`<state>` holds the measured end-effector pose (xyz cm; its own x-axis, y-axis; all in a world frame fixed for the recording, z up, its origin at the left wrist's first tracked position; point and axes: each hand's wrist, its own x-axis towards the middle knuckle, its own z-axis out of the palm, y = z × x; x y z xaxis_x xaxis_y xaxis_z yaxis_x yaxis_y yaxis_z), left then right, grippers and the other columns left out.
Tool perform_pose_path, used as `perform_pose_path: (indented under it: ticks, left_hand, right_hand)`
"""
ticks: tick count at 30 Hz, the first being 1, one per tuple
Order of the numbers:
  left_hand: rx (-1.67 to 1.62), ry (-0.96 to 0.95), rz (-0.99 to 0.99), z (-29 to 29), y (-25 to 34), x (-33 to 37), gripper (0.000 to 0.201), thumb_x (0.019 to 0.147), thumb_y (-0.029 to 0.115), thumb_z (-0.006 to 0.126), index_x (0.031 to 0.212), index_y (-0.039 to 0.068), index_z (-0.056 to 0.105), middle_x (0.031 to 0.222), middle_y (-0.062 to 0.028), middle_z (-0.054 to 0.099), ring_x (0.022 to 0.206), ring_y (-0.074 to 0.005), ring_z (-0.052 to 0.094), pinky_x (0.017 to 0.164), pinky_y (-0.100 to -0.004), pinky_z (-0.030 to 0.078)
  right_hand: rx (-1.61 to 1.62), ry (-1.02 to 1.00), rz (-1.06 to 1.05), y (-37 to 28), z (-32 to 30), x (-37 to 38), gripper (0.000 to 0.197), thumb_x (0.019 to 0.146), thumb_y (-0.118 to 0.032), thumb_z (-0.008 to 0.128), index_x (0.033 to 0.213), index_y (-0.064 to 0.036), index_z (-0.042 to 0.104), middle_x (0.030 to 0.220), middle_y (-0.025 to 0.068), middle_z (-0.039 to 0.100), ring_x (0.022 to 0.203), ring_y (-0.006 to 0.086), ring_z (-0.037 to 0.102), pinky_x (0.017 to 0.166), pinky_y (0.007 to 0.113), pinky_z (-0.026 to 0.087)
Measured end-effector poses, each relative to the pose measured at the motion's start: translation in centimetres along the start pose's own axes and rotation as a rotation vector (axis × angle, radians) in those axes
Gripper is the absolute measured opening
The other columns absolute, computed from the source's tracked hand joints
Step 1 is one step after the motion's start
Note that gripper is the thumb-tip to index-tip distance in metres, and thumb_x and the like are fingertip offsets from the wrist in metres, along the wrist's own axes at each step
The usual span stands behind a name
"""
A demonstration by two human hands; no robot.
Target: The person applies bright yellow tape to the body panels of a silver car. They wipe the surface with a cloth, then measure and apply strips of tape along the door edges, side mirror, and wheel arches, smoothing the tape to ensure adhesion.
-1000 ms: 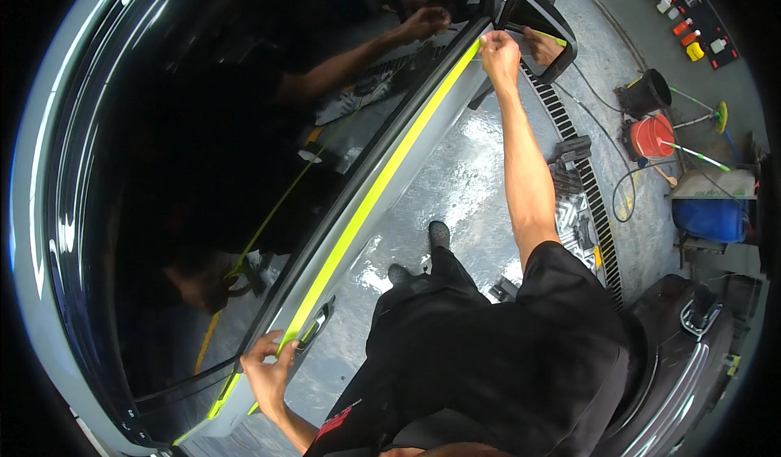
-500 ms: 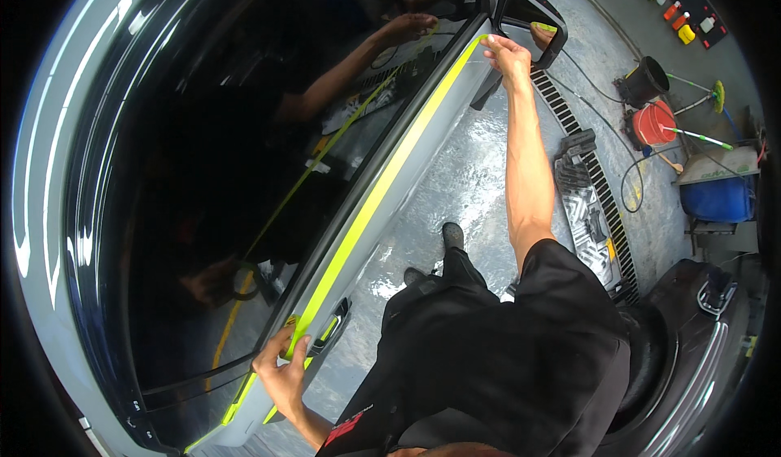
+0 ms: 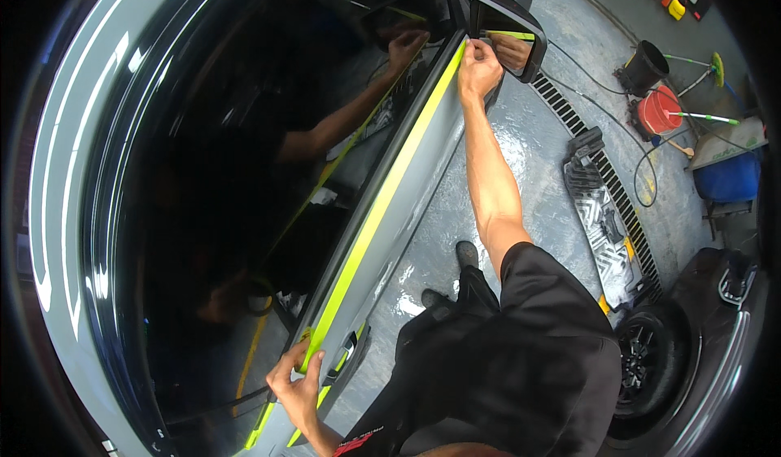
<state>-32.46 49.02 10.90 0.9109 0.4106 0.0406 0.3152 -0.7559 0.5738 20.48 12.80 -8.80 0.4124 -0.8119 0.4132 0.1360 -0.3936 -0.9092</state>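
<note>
A long strip of yellow-green masking tape [image 3: 378, 211] stretches along the grey car door [image 3: 407, 205], just below the black trim of the dark window [image 3: 220, 172]. At the far end, beside the side mirror [image 3: 508, 38], my right hand [image 3: 480, 73] pinches the tape's end against the window's lower corner. My left hand [image 3: 294, 388] grips the near end of the tape close to the door handle [image 3: 343, 358]. A ring-like tape roll shows dimly in the window reflection; the real roll is mostly hidden by my left fingers. More yellow-green tape lies around the handle and further back.
A floor drain grate [image 3: 561, 109] runs along the right, with a black plastic car part [image 3: 598, 213] beside it. Beyond stand a black bucket [image 3: 645, 68], a red bucket [image 3: 657, 113], a hose [image 3: 606, 95] and a blue container [image 3: 728, 179]. A dark car [image 3: 700, 351] is at lower right.
My right hand has brought the tape's far end left onto the window's corner. The strip now runs closer along the trim. My left hand keeps its grip; the whole view has shifted.
</note>
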Motion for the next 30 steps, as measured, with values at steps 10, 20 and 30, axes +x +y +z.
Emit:
perform_pose_path:
  ticks: [10,20,30]
  left_hand:
    - [0.033,-0.082,0.223,2.9,-0.5,0.9,0.035,0.084,-0.003,0.079,0.119,-0.004,0.076,0.077,-0.0103,0.073,0.061,-0.0136,0.067,0.07,-0.0287,0.054]
    - [0.062,-0.057,0.15,2.2,-2.0,-0.3,0.036,0.077,-0.004,0.084,0.112,-0.004,0.076,0.099,-0.0202,0.078,0.09,-0.0298,0.075,0.086,-0.0375,0.057]
    - [-0.13,-0.19,0.255,2.8,-4.5,-0.7,0.035,0.079,0.002,0.091,0.111,-0.003,0.077,0.099,-0.0214,0.079,0.092,-0.0331,0.079,0.084,-0.0386,0.061]
  right_hand:
    - [-0.345,-0.069,-0.461,3.9,3.0,1.2,0.014,0.095,-0.03,0.076,0.101,-0.0202,0.084,0.072,0.0175,0.073,0.065,0.0389,0.074,0.059,0.049,0.058]
    - [-0.381,0.028,-0.42,4.0,4.6,1.6,0.02,0.099,-0.03,0.07,0.091,-0.0142,0.079,0.069,0.0213,0.071,0.064,0.0436,0.074,0.057,0.055,0.059]
    - [-0.6,-0.019,-0.442,5.5,5.2,3.0,0.022,0.1,-0.041,0.067,0.103,-0.0251,0.082,0.077,0.0184,0.075,0.072,0.0415,0.076,0.063,0.053,0.06]
